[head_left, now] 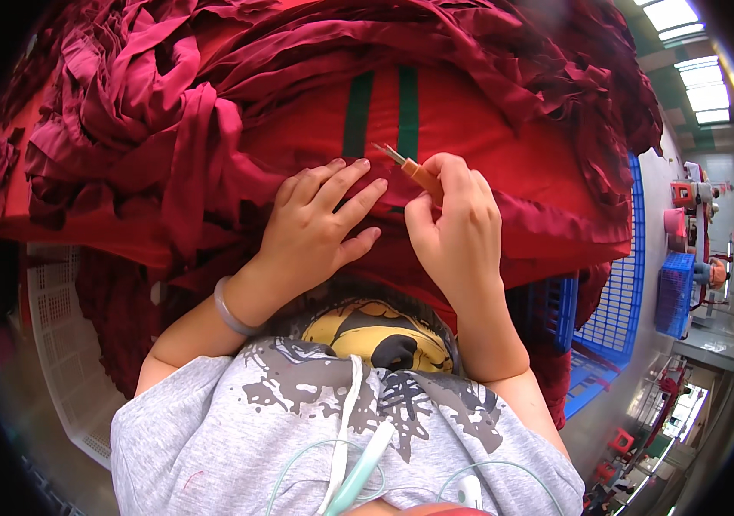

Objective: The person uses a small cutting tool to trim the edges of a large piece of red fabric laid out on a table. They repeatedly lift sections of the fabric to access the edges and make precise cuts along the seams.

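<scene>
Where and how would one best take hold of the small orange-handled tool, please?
Probably by the orange handle, coming from the right and the near side, as the right hand does. The handle is the thicker part and slants toward that side, while the thin metal tip points away and leftward, close to the left hand.

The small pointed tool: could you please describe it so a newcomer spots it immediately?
Start at the red work surface and find its two dark green stripes. Near the right stripe's lower end, the person's right grip holds the small tool. Its orange handle and thin metal tip distinguish it from the crimson fabric.
</scene>
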`<state>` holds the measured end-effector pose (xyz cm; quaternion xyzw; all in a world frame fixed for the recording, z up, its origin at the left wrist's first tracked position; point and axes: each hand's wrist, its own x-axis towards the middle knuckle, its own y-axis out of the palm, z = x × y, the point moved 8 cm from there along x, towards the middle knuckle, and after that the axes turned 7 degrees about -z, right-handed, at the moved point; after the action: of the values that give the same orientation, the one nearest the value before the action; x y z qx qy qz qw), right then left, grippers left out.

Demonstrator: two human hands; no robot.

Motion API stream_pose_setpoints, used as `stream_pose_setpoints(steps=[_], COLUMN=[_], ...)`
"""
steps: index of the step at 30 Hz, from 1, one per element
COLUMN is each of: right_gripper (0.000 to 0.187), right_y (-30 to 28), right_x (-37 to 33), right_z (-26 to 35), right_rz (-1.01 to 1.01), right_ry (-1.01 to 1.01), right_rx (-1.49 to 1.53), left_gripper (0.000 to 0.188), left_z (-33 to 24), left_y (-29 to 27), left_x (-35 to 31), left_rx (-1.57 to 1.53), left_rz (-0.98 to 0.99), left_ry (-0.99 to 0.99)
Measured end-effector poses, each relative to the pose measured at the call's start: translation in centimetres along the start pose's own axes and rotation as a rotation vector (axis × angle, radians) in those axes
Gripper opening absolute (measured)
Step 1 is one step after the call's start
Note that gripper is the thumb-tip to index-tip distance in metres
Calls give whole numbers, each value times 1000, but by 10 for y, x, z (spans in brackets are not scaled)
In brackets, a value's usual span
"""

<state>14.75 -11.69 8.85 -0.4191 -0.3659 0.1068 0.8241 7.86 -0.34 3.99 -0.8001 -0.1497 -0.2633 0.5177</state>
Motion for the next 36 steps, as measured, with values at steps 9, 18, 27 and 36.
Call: stream_pose_setpoints(steps=[9,18,27,36], right_gripper=[5,11,10,31], right_y=[38,12,-23,-34], right_x=[12,-9,-12,-45], right_z=[-6,2,-39,-9], right_rz=[58,-67,-259,90], right_ry=[31,-3,299,421], right_rx=[97,284,427,667], left_gripper=[43,10,20,16], left_z=[8,2,3,-3], left_y=[-9,-4,-6,-19], left_x=[3,27,23,18], left_rx=[-152,-196,-580,-1008], left_rz=[-44,-37,196,298], left_ry=[-82,-137,-372,-637])
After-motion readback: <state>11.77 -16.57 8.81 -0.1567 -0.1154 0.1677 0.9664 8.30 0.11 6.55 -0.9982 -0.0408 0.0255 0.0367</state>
